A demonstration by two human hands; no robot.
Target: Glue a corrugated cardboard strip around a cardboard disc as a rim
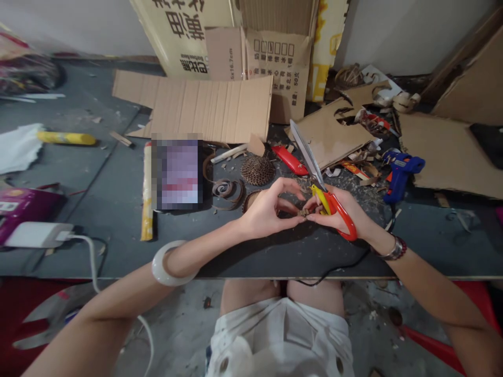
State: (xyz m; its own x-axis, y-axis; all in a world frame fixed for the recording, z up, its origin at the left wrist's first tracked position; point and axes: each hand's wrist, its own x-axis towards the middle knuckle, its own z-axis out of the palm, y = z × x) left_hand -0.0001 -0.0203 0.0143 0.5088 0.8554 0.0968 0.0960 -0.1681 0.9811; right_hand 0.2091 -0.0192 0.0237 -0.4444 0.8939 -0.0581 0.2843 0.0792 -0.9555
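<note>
My left hand (267, 207) is closed in a pinch, thumb and fingertips on a small brown piece (304, 212) that looks like rolled cardboard strip. My right hand (349, 207) holds scissors (308, 152) with red and yellow handles, the blades pointing up and away to the left. Its fingertips also touch the small piece. Just beyond my left hand stands a dome of coiled corrugated cardboard (257, 170). A loosely coiled strip (226, 192) lies left of it. Partly hidden behind my left hand is a round cardboard piece (249, 201).
A red cutter (290, 160) lies behind the scissors. A blue glue gun (401, 173) stands to the right, its cord trailing to the table's front edge. A blurred-out screen (176, 173) and a yellow stick (146, 193) are at left. Cardboard sheets (208, 107) lie behind.
</note>
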